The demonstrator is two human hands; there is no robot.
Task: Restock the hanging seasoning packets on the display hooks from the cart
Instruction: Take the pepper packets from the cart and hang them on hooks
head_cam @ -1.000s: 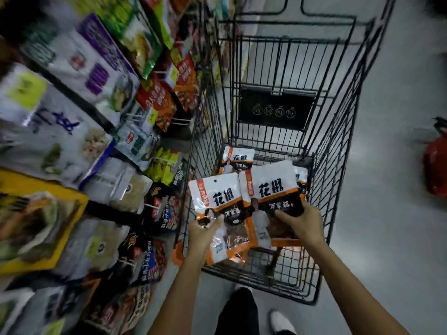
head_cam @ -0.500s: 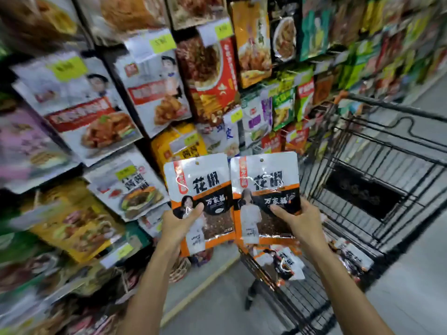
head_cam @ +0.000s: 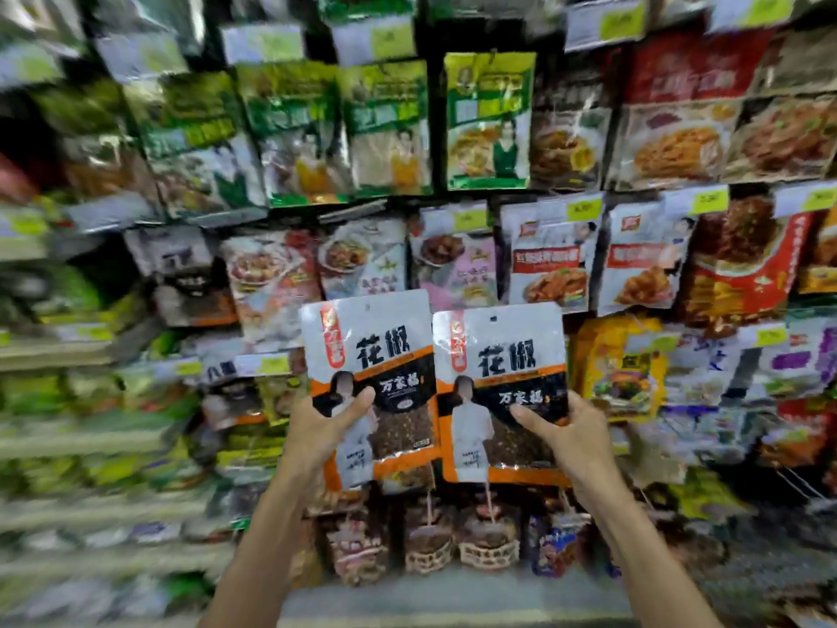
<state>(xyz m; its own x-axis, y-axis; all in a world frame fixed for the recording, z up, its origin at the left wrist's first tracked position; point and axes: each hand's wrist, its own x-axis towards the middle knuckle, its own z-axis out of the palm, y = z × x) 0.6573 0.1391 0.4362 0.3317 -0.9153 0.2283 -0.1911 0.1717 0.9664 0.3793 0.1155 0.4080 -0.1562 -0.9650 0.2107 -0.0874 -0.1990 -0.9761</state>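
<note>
Store display wall point(head_cam: 437, 106) w/ rows of hanging food pkts point(head_cam: 489, 122), yellow price tags point(head_cam: 584, 209) (blurry at left)

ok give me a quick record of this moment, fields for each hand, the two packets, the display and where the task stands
left hand: grips the left packet at its lower left, thumb on the front
right hand: grips the right packet at its lower right, thumb on the front
packets: same white, orange and black design, upright, side by side
display: rows of display packets hang behind, with yellow price tags
task state: neither held packet is on a hook yet
</note>
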